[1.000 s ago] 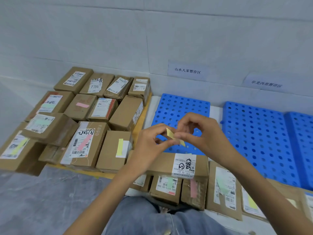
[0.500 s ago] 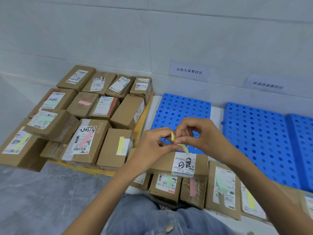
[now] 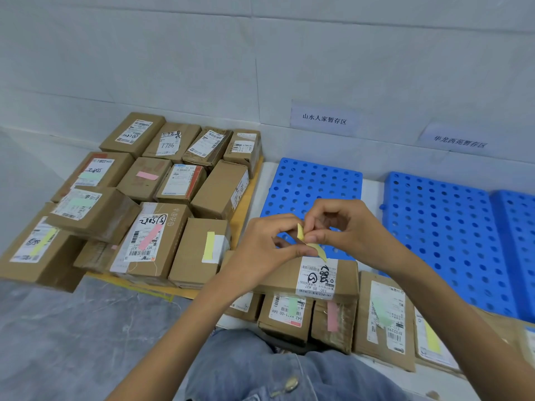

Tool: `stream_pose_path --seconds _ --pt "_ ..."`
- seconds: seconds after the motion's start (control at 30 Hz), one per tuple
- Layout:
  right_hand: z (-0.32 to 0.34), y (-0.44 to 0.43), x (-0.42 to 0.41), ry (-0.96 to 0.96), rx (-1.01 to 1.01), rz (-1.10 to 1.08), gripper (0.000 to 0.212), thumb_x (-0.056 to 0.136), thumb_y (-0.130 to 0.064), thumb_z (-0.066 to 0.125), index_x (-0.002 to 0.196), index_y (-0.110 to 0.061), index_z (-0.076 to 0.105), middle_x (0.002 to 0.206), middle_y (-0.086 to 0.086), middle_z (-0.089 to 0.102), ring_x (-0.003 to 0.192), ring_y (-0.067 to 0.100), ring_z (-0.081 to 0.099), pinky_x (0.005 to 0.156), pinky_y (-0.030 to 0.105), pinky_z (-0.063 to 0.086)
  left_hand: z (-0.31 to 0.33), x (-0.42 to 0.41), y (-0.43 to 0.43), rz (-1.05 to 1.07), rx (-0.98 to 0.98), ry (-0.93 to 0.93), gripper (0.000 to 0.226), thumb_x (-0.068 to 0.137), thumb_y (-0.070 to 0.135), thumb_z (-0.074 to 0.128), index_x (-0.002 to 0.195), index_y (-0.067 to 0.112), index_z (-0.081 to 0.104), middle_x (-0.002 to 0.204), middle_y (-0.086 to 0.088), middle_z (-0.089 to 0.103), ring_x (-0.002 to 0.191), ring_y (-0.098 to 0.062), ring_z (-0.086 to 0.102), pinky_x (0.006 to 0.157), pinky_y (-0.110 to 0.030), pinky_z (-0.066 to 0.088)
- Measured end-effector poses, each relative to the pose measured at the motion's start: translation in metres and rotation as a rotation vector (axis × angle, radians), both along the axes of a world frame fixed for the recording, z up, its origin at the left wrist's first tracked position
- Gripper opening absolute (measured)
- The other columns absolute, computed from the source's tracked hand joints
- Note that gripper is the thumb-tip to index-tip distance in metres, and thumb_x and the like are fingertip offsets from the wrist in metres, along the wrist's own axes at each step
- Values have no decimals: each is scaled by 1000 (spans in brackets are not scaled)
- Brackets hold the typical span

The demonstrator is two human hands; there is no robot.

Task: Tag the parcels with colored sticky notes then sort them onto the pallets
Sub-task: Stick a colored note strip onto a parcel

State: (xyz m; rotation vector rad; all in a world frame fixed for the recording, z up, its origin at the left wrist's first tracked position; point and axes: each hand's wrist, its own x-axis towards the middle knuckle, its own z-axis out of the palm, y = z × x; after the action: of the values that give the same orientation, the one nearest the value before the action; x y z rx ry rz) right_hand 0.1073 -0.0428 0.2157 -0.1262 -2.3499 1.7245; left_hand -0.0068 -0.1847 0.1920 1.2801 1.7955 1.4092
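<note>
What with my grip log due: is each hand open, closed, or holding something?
Left hand: pinching the yellow note.
Right hand: pinching the same note.

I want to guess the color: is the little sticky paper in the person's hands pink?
No, the sticky note pinched between the left hand and the right hand is yellow.
</note>
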Motion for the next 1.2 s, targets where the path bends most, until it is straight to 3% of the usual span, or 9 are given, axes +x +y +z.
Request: stream_pose_path --seconds 0.13,0.23,0.4,0.6,0.7,0.93,1.0,1.1,1.2 --pt "0 -1 3 -31 -63 -12 7 78 -20 71 80 -15 68 74 24 53 65 22 47 69 30 47 2 1 0 -8 -5 -8 15 71 12 81 80 12 69 74 1 64 73 -8 59 67 -43 54" --pt "0 -3 5 -39 -31 -23 5 82 -20 71 81 -17 68 73 24 52 65 30 44 67 43 45 1 1 -1 -5 -7 8 16 72 13 81 82 7 70 77 -5 65 76 -16 60 67 -44 53" --pt "1 -12 6 -20 42 -86 17 77 -37 70 81 -21 66 72 -3 58 63 14 46 68 44 45 -1 -1 0 30 29 82 24 71 32 76 73 12 64 70 -7 59 70 -24 55 58 -48 51" --pt "1 -11 2 -6 -17 -110 17 74 -40 71 77 -24 67 73 18 56 66 34 44 65 46 42 0 -2 -1 8 -4 38 19 71 19 82 80 8 69 73 5 64 72 -10 59 63 -48 52" --pt "1 -13 0 -2 -18 -122 11 77 -38 73 76 -28 68 70 15 56 66 35 46 65 46 42 2 -4 -2 5 -7 38 21 71 18 82 82 6 69 75 1 65 73 -12 60 64 -47 52" --pt "2 -21 -1 8 120 -155 12 86 -10 68 78 -18 64 61 -5 50 60 10 42 60 22 38 0 -8 -1 20 -5 64 21 77 6 75 74 23 62 72 2 61 71 -6 58 59 -34 54" --pt "2 -22 -5 1 112 -191 14 87 -10 65 77 -20 62 62 2 49 60 11 41 60 23 39 0 -8 -1 7 -28 -94 11 80 6 73 84 14 68 82 -4 70 80 -14 67 67 -36 58" --pt "4 -21 -8 -7 100 -260 13 87 -9 65 77 -17 61 63 10 47 59 9 40 59 18 39 5 -6 -4 -21 1 -554 20 84 18 63 101 10 68 95 -6 73 90 -19 71 73 -31 59" --pt "2 -23 -10 -22 167 -299 11 86 -9 66 78 -15 62 63 9 45 58 5 38 59 13 37 4 -5 -4 25 12 -698 33 85 23 59 111 6 66 104 -5 73 97 -18 70 77 -29 58"
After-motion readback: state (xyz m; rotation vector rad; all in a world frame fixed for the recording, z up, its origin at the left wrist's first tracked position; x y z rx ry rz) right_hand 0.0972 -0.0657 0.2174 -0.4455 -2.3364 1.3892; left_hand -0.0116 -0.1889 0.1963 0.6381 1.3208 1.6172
